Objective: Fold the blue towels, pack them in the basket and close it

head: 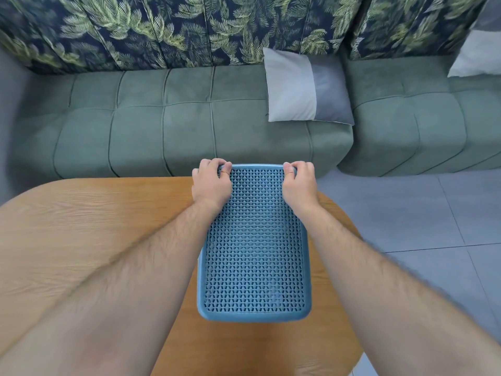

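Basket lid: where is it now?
The lid is centre of the head view, over the table, left hand and right hand gripping its far corners.

At the far corners of the blue basket lid (254,240), the left hand (211,184) and right hand (299,184) (thumbs on top).

light: bright, even, soft | shadows: faint | edges: wide-angle bending, blurred | centre: sharp

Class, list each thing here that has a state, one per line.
Basket lid: down flat, held at both far corners.
Left hand: fingers curled round the lid's far left corner.
Right hand: fingers curled round its far right corner.
Pillow: lying on the sofa.
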A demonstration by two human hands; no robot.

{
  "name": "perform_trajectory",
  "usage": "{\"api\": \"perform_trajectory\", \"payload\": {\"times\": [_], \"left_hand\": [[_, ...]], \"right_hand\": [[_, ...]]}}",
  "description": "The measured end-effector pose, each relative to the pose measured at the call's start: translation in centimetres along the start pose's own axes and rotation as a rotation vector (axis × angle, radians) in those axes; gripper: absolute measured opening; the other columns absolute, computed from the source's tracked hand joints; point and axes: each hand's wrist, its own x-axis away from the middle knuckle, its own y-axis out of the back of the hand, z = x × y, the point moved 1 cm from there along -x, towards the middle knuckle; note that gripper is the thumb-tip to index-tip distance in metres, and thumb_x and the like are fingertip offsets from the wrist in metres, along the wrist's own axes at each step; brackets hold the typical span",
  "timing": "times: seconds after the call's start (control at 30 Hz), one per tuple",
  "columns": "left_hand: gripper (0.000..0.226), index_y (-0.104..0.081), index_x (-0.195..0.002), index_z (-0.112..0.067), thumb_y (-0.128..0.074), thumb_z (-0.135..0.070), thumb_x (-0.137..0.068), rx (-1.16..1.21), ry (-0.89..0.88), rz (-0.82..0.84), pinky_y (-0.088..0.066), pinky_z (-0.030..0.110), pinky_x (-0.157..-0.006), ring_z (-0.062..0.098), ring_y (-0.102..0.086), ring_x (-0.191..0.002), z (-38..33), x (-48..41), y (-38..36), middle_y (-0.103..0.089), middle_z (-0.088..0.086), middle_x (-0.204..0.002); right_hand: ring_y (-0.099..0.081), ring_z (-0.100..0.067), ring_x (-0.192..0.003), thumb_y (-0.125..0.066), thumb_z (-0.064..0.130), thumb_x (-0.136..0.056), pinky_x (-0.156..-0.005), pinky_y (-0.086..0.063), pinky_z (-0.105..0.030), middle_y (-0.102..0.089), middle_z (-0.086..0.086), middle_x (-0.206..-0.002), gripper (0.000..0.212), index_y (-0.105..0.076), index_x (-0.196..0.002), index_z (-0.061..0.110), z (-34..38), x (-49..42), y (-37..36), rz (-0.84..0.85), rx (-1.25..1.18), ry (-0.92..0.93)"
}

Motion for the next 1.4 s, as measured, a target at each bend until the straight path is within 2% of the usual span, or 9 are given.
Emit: {"api": "perform_trajectory", "payload": {"times": [0.13,0.27,0.37,0.43,0.5,0.73,0.9,1.2,1.4], "left_hand": [[0.027,-0.067,-0.111,-0.026,-0.045,-0.041,-0.104,0.038,-0.013,-0.021,-0.034,0.029,-0.085,0.016,-0.039,-0.106,0.2,0.0,0.0,-0.054,-0.004,-0.116],[0.033,-0.061,-0.122,-0.031,-0.033,-0.04,-0.107,-0.215,-0.168,-0.078,-0.038,0.035,-0.093,0.02,-0.043,-0.119,-0.1,1.0,-0.6,-0.05,-0.007,-0.129],[0.046,-0.041,-0.148,-0.032,-0.028,-0.044,-0.106,-0.385,-0.24,-0.056,-0.024,0.04,-0.116,0.02,-0.022,-0.147,-0.3,2.9,-1.0,-0.028,-0.004,-0.159],[0.056,-0.026,-0.157,-0.028,-0.026,-0.049,-0.105,-0.41,-0.266,-0.003,-0.01,0.04,-0.124,0.019,-0.004,-0.154,0.3,5.5,-1.1,-0.012,-0.001,-0.167],[0.062,-0.02,-0.159,-0.026,-0.024,-0.053,-0.104,-0.423,-0.265,0.031,-0.002,0.041,-0.126,0.018,0.007,-0.155,1.3,8.6,-0.9,-0.002,0.001,-0.169],[0.064,-0.018,-0.16,-0.028,-0.024,-0.056,-0.103,-0.57,-0.354,0.088,-0.003,0.054,-0.124,0.027,0.005,-0.155,4.3,19.6,-1.0,-0.005,0.006,-0.168],[0.065,-0.01,-0.161,-0.028,-0.017,-0.055,-0.103,-0.602,-0.34,0.133,0.002,0.055,-0.123,0.025,0.012,-0.154,4.1,19.7,-1.2,0.004,0.006,-0.168],[0.062,-0.028,-0.158,-0.021,-0.035,-0.049,-0.102,-0.528,-0.536,0.14,-0.01,0.049,-0.125,0.025,-0.002,-0.155,6.4,22.6,0.3,-0.011,0.007,-0.168],[0.064,-0.021,-0.159,-0.022,-0.026,-0.051,-0.102,-0.584,-0.529,0.169,-0.007,0.049,-0.125,0.024,0.003,-0.155,6.0,22.4,0.1,-0.005,0.007,-0.168]], "right_hand": [[-0.051,-0.023,-0.111,-0.042,0.034,-0.107,-0.094,-0.036,-0.03,-0.044,0.004,-0.111,0.022,-0.054,-0.103,0.016,-0.2,-0.2,-0.1,-0.028,0.022,0.025],[-0.042,-0.022,-0.108,-0.033,0.035,-0.109,-0.095,-0.04,-0.037,-0.046,-0.002,-0.117,0.034,-0.057,-0.118,0.013,0.7,0.8,0.0,-0.057,0.19,0.08],[-0.038,-0.028,-0.123,-0.029,0.052,-0.106,-0.103,-0.042,-0.046,-0.037,-0.008,-0.144,0.058,-0.032,-0.152,0.017,0.9,3.0,0.1,-0.007,0.421,0.054],[-0.032,-0.03,-0.136,-0.029,0.061,-0.102,-0.112,-0.035,-0.046,-0.026,-0.01,-0.157,0.076,-0.01,-0.16,0.014,0.1,5.9,0.3,0.013,0.491,0.043],[-0.028,-0.031,-0.141,-0.029,0.062,-0.102,-0.115,-0.032,-0.046,-0.02,-0.011,-0.163,0.082,-0.003,-0.161,0.012,-0.9,9.4,0.7,0.025,0.504,0.044],[-0.025,-0.04,-0.145,-0.034,0.058,-0.101,-0.111,-0.035,-0.051,-0.005,-0.019,-0.167,0.075,-0.02,-0.16,0.013,-3.2,20.4,-0.2,0.006,0.691,0.083],[-0.01,-0.039,-0.153,-0.026,0.057,-0.102,-0.115,-0.03,-0.05,0.003,-0.018,-0.168,0.073,-0.012,-0.162,0.017,-3.4,20.8,-0.7,0.034,0.733,0.059],[0.001,-0.024,-0.156,-0.031,0.045,-0.104,-0.126,-0.004,-0.047,-0.008,-0.008,-0.169,0.061,-0.026,-0.16,0.019,-5.0,24.1,0.0,0.048,0.697,0.301],[0.002,-0.025,-0.156,-0.025,0.046,-0.104,-0.126,-0.002,-0.049,-0.009,-0.008,-0.169,0.063,-0.02,-0.161,0.02,-5.4,24.0,-0.2,0.088,0.802,0.284]]}}
